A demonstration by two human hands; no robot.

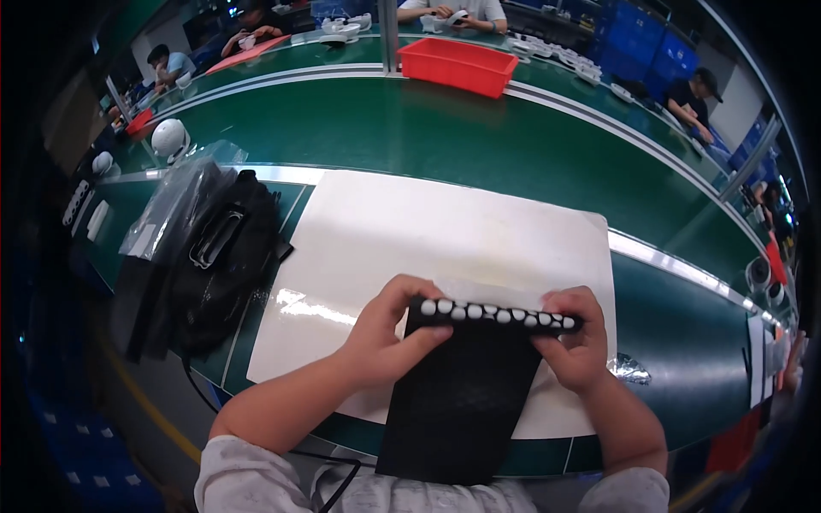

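Both hands grip a black strip (pixel 494 314) set with a row of white rounded pads, held level above a white mat. My left hand (pixel 395 332) closes round its left end, thumb on the near side. At the opposite end, my right hand (pixel 575 340) pinches it in the same way. From the strip a flat black sheet (pixel 457 402) hangs down toward my lap, past the bench's near edge. Something pale and translucent (pixel 487 291) shows just behind the strip. The white mat (pixel 445 218) lies on the green bench under my hands.
Left of the mat lie a black bag (pixel 224 265) and clear plastic bags (pixel 175 205). A white ball-shaped device (pixel 170 138) stands beyond them. Across the green belt (pixel 316 120) sits a red bin (pixel 457 67). Several people work along the far side. A crumpled clear wrapper (pixel 631 368) rests at right.
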